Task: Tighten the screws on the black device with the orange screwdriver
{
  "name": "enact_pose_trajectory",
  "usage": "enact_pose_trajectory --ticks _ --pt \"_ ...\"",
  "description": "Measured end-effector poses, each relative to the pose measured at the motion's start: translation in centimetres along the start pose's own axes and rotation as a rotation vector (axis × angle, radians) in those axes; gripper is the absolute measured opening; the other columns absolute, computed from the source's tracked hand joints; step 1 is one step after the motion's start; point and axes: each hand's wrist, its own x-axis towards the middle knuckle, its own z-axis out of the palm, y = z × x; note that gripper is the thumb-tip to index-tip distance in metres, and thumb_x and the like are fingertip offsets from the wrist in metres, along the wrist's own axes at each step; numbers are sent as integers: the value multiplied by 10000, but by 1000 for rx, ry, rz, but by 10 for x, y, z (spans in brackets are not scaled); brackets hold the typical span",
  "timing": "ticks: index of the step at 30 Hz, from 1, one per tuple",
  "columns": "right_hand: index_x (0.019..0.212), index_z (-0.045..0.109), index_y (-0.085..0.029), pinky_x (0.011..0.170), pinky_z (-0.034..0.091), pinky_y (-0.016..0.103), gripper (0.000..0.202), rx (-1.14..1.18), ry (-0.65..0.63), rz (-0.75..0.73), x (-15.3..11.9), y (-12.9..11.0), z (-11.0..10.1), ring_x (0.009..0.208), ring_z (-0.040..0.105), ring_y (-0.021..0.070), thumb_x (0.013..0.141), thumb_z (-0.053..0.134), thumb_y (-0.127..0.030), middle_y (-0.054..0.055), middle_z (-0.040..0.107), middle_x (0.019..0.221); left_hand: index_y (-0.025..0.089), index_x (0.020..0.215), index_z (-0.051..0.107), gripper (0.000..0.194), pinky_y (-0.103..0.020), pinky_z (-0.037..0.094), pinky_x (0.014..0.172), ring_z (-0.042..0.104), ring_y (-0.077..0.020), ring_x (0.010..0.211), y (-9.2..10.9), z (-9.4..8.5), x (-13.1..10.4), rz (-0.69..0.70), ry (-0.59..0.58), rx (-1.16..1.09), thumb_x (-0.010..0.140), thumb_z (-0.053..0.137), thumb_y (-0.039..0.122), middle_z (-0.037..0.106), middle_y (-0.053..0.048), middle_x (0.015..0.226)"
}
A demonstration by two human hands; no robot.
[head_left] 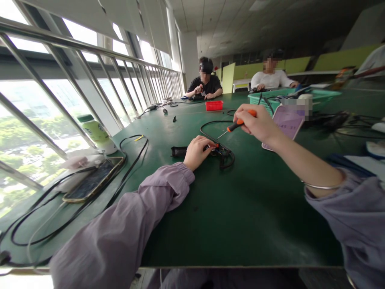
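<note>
My right hand (257, 122) is closed around the handle of an orange and black screwdriver (234, 127). Its thin metal shaft slants down to the left, and the tip is just above a small orange-red part near my left fingertips. My left hand (199, 151) rests on the table, closed over a black handle-shaped device (179, 151). One end of the device sticks out to the left of the hand. Dark parts and a black cable (230, 158) lie at its right end, where fine details are too small to make out.
On the left are a phone (94, 179), loose cables (118, 190) and a green-capped bottle (96, 134) by the railing. A phone (284, 126) stands propped at right, before a green basket (323, 94). A red tray (214, 105) sits farther back. Two people sit across the table.
</note>
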Motion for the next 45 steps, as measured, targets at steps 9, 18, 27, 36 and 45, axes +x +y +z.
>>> enact_pose_trajectory --ticks 9,18,27,36,45 --pt "567 512 -201 442 220 292 247 -98 44 22 -6 -6 4 352 321 85 810 495 -159 -61 365 370 206 874 656 146 -309 424 840 528 -169 959 2 1 1 160 -80 175 873 512 232 672 -26 931" --pt "579 527 -200 428 232 277 225 -100 19 1 -8 -8 5 368 340 87 797 490 -160 -52 386 387 226 845 677 159 -336 410 841 520 -183 949 7 -8 -4 153 -73 258 847 532 291 610 -43 1007" --pt "628 535 -185 385 227 239 180 39 -70 2 -13 -1 11 336 341 68 791 459 -172 -70 379 401 204 1106 542 480 -362 421 857 563 -230 987 -12 -21 -16 -157 -132 169 758 599 530 615 -59 1066" --pt "650 535 -175 384 243 226 161 76 -83 4 -14 2 14 342 354 66 788 451 -169 -72 399 416 214 1137 539 418 -362 424 852 574 -226 990 -15 -17 -15 -129 -191 203 831 518 499 642 -50 1098" --pt "640 555 -182 500 328 255 271 -130 31 -71 -13 4 16 467 425 102 836 451 -338 -23 475 521 192 1170 526 423 -370 420 895 559 -229 1025 -15 -17 -14 -105 -218 178 846 515 463 626 -60 1135"
